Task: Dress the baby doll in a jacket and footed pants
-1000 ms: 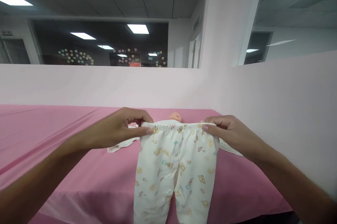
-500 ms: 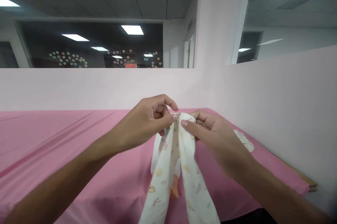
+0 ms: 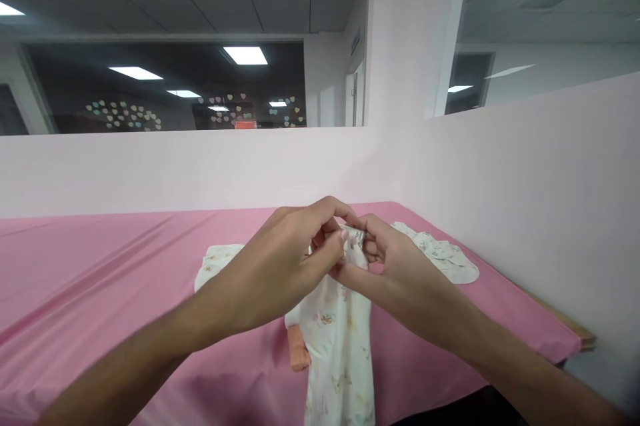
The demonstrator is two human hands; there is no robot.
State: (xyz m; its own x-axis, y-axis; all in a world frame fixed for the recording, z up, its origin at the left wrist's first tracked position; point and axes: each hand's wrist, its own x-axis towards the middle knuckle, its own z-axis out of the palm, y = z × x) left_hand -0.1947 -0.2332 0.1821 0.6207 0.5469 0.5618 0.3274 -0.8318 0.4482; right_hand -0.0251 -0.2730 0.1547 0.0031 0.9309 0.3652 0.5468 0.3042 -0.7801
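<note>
A pair of white baby pants (image 3: pixel 340 333) with a small coloured print hangs in front of me, its top edge pinched between my hands. My left hand (image 3: pixel 295 259) is closed on the edge from the left. Opposite it, my right hand (image 3: pixel 385 253) grips the same edge, thumb in front; the fingers of both hands nearly touch. Behind the pants lies a doll, mostly hidden; only an orange-toned foot (image 3: pixel 299 349) and a bit of its white clothing (image 3: pixel 292 317) show.
A pink sheet (image 3: pixel 150 293) covers the table. Printed white cloth (image 3: pixel 217 258) lies at the left behind my forearm. Another printed white piece (image 3: pixel 445 256) lies near the right wall (image 3: pixel 550 213). A low white wall (image 3: pixel 175 169) with windows stands behind.
My hands have come together, and the two hanging legs of the pants, apart before, now lie against each other. The view has shifted slightly, and more of the side cloths shows.
</note>
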